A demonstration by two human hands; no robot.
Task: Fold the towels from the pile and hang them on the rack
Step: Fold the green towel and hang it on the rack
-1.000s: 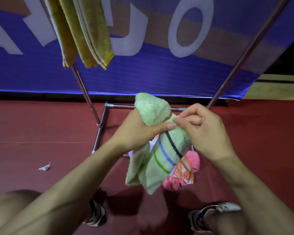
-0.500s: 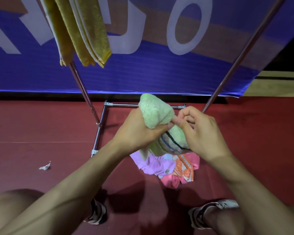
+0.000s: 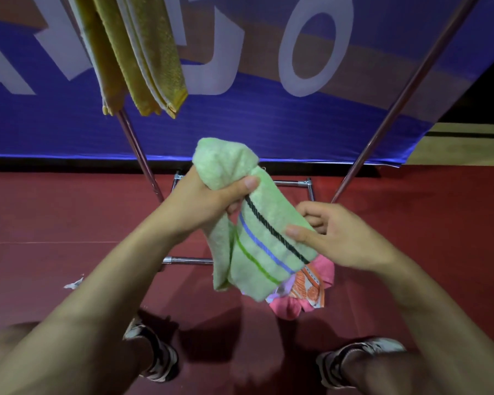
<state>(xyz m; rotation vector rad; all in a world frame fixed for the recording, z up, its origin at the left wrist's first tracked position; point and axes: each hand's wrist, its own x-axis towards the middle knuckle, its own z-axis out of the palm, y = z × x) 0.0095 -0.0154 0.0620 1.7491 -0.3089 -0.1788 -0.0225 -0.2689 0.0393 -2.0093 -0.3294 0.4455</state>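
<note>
Light green terry towel with 3 stripes (image 3: 257,240): gripped at its bunched top by the left hand (image 3: 208,198), pinched at its right edge by the right hand (image 3: 340,238), held above the pink towel pile (image 3: 305,289) beneath the chrome rack (image 3: 143,158).

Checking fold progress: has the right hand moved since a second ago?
Yes. The right hand has slid right and down along the green towel, away from the left hand, judged against the rack's base bar.
</note>
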